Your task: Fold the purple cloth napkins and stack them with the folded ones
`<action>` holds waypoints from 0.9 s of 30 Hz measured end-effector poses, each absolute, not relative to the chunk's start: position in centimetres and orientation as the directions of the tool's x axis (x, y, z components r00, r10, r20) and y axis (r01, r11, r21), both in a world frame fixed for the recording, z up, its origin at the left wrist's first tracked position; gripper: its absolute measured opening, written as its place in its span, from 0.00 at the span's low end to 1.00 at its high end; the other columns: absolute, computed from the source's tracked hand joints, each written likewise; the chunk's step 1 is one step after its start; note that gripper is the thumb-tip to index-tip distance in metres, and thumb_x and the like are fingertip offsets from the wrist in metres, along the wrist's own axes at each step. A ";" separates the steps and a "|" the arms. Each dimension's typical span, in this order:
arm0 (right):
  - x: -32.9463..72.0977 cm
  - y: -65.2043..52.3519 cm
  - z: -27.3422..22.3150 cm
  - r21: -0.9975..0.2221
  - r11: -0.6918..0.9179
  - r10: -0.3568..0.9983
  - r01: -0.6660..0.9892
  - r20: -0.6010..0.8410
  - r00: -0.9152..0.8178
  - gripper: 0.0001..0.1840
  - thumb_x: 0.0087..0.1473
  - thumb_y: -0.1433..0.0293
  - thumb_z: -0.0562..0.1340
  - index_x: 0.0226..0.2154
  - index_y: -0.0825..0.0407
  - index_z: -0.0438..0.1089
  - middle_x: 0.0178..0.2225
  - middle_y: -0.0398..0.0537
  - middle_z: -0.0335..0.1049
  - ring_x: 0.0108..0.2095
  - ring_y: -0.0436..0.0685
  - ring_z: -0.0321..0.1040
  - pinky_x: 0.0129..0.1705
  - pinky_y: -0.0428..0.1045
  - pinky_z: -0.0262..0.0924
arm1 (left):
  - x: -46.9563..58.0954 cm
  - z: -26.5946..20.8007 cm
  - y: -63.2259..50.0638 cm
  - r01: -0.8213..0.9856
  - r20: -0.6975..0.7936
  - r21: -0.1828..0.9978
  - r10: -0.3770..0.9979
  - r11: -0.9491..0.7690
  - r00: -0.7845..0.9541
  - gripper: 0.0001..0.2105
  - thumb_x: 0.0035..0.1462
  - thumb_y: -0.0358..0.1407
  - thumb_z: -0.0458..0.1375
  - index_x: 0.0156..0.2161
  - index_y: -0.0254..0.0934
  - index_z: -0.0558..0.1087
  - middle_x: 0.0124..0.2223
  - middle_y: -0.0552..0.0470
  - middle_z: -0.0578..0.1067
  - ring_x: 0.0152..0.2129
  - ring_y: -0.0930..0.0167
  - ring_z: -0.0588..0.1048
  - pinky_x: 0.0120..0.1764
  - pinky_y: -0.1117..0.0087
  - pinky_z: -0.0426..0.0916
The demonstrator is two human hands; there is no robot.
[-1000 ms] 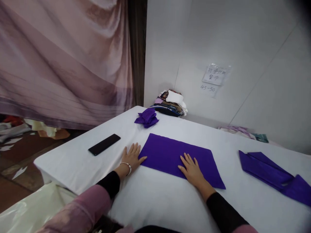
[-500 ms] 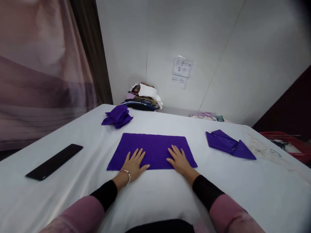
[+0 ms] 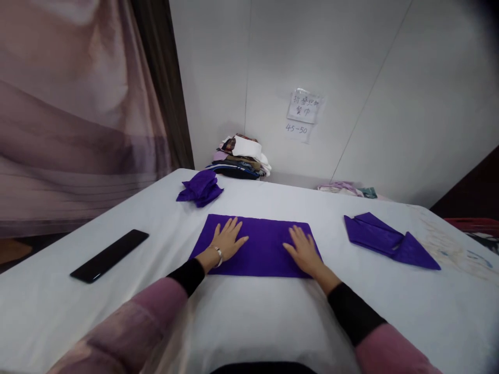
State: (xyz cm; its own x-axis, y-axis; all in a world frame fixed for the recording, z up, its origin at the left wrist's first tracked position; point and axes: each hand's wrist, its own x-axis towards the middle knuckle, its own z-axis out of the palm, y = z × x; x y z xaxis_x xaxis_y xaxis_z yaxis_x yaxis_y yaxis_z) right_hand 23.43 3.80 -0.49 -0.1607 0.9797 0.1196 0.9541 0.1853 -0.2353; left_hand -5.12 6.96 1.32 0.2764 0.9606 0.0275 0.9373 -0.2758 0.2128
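Lying palm-down on purple cloth [image 3: 265, 250], both hands [image 3: 226, 241] [image 3: 306, 254] splayed.

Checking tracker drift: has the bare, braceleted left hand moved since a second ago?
Yes: against the flat purple rectangular cloth, the left hand went rightward and away, from its near-left corner toward its far edge.

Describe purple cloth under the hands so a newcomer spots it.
On the white table, find the left hand and right hand lying palm-down. Beneath them is the purple cloth: a flat rectangle, unlike the crumpled purple bundle at back left and the pointed purple piece at right.
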 end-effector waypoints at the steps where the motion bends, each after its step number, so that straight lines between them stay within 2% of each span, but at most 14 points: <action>1: 20.9 4.8 0.0 -0.259 0.260 0.965 0.930 0.100 -0.242 0.36 0.58 0.50 0.43 0.62 0.53 0.45 0.65 0.53 0.38 0.64 0.59 0.32 0.61 0.61 0.29 | -4.7 1.4 8.0 0.942 0.032 0.176 0.958 -0.285 0.284 0.31 0.59 0.51 0.41 0.62 0.35 0.52 0.66 0.44 0.46 0.63 0.61 0.43 0.59 0.48 0.37; 5: 12.7 9.0 0.3 -0.314 0.373 0.922 0.873 0.016 -0.388 0.35 0.59 0.53 0.44 0.62 0.56 0.45 0.65 0.56 0.38 0.64 0.60 0.32 0.61 0.62 0.28 | -3.8 0.4 10.9 0.953 0.004 0.101 0.957 -0.287 0.288 0.28 0.60 0.48 0.41 0.62 0.36 0.53 0.66 0.44 0.47 0.63 0.61 0.44 0.59 0.48 0.37; 10: 14.0 12.2 -1.4 -0.291 0.356 0.924 0.888 -0.031 -0.381 0.36 0.59 0.50 0.42 0.62 0.56 0.46 0.65 0.55 0.39 0.64 0.60 0.32 0.61 0.62 0.26 | -4.9 -1.3 12.1 0.976 -0.009 0.125 0.983 -0.181 0.184 0.34 0.57 0.55 0.37 0.62 0.35 0.53 0.65 0.43 0.49 0.62 0.57 0.46 0.57 0.43 0.39; 13: 20.8 12.3 -2.1 -0.244 0.176 0.979 0.954 -0.057 -0.195 0.36 0.59 0.50 0.43 0.62 0.54 0.47 0.65 0.53 0.38 0.64 0.60 0.31 0.61 0.62 0.26 | -5.4 -1.8 12.1 0.975 0.001 0.143 0.985 -0.173 0.174 0.35 0.56 0.58 0.36 0.62 0.37 0.53 0.66 0.45 0.49 0.62 0.58 0.45 0.58 0.44 0.38; 16: 28.3 11.5 -1.9 -0.199 -0.168 0.985 0.965 -0.071 0.157 0.33 0.59 0.52 0.44 0.61 0.53 0.48 0.65 0.52 0.39 0.64 0.61 0.34 0.60 0.64 0.31 | -5.3 -2.1 12.2 0.973 0.005 0.149 0.984 -0.178 0.179 0.35 0.56 0.57 0.36 0.62 0.37 0.53 0.66 0.46 0.49 0.62 0.59 0.44 0.58 0.44 0.38; 18: 31.4 10.6 -1.5 -0.180 -0.276 0.961 0.944 -0.068 0.268 0.33 0.60 0.54 0.42 0.61 0.56 0.49 0.64 0.58 0.39 0.63 0.65 0.35 0.58 0.68 0.33 | -5.0 -2.0 12.3 0.971 -0.002 0.160 0.984 -0.178 0.181 0.35 0.56 0.58 0.36 0.62 0.37 0.53 0.66 0.46 0.48 0.62 0.58 0.43 0.58 0.44 0.37; 20: 32.2 9.6 -1.0 -0.170 -0.302 0.953 0.938 -0.057 0.296 0.34 0.60 0.54 0.41 0.61 0.57 0.48 0.64 0.60 0.39 0.63 0.65 0.35 0.57 0.69 0.34 | -4.9 -1.7 12.6 0.967 -0.027 0.190 0.984 -0.169 0.177 0.35 0.56 0.57 0.37 0.62 0.37 0.52 0.66 0.45 0.47 0.62 0.58 0.43 0.58 0.45 0.37; 22: 30.5 8.3 -0.6 -0.172 -0.221 0.975 0.960 -0.024 0.220 0.34 0.60 0.54 0.42 0.61 0.57 0.47 0.64 0.59 0.39 0.64 0.63 0.34 0.59 0.65 0.33 | -5.4 -1.1 12.8 0.960 -0.033 0.247 0.989 -0.129 0.141 0.34 0.57 0.56 0.37 0.63 0.37 0.51 0.66 0.44 0.45 0.62 0.60 0.44 0.58 0.47 0.41; 24: 27.4 6.5 -0.5 -0.187 -0.026 0.999 0.982 0.024 0.031 0.34 0.59 0.53 0.43 0.62 0.57 0.47 0.64 0.55 0.39 0.64 0.60 0.33 0.61 0.62 0.30 | -6.7 -0.3 12.7 0.954 0.023 0.292 0.998 -0.071 0.067 0.33 0.58 0.54 0.39 0.62 0.35 0.51 0.66 0.43 0.44 0.62 0.61 0.46 0.58 0.53 0.46; 27: 22.6 3.1 -0.8 -0.234 0.290 0.957 0.928 0.046 -0.287 0.36 0.58 0.51 0.44 0.62 0.53 0.46 0.65 0.50 0.37 0.65 0.58 0.31 0.62 0.60 0.25 | -10.0 0.7 11.1 0.962 0.140 0.273 0.988 0.022 -0.062 0.30 0.57 0.49 0.45 0.60 0.33 0.55 0.64 0.41 0.52 0.59 0.60 0.54 0.56 0.61 0.54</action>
State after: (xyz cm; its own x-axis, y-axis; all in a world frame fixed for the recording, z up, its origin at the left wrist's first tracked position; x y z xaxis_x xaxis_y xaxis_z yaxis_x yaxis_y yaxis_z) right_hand 22.55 3.06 -0.85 -0.2869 0.9568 0.0465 0.9280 0.2896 -0.2344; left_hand -9.98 11.06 0.73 -0.0621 0.9883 0.1396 0.9616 0.0218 0.2735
